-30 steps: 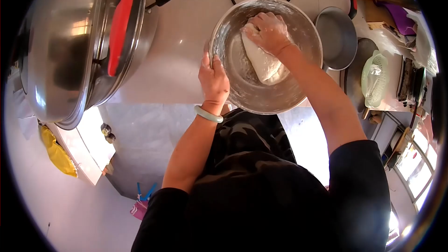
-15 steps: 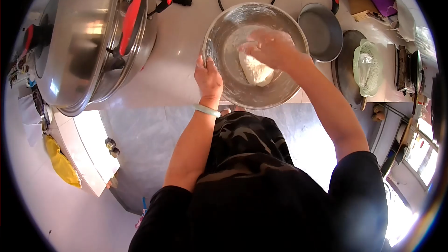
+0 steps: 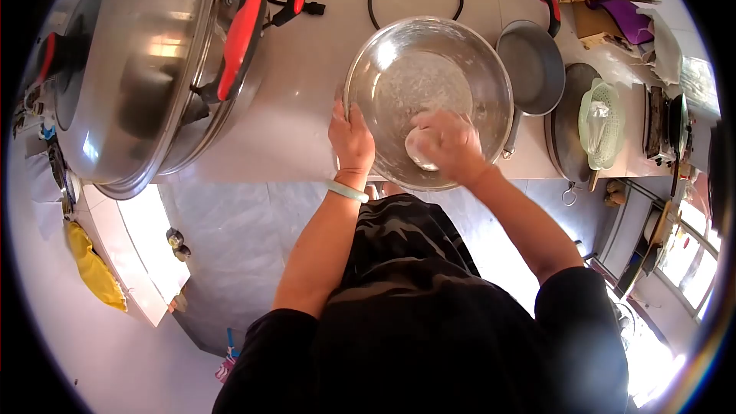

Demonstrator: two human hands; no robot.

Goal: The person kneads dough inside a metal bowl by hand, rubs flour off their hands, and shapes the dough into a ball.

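Note:
A large metal bowl [image 3: 391, 69] stands at the counter's front edge, its inside smeared with white flour. My left hand [image 3: 352, 140] grips the bowl's left rim, thumb inside and fingers round the outer wall. Inside the bowl, my right hand [image 3: 448, 142] is closed on a pale lump of dough [image 3: 420, 149] near the side closest to me. The hand covers much of the dough, and its fingers are slightly blurred.
A big steel pot [image 3: 130, 69] with red handles fills the left. A black cable [image 3: 370, 0] lies behind the bowl. To the right are a grey saucepan [image 3: 530, 69], a round dark lid [image 3: 566, 119] and a green basket [image 3: 589, 126].
My right hand has moved toward me in the bowl with the dough, which now looks smaller and more covered. My left hand stays on the rim. The view has shifted slightly.

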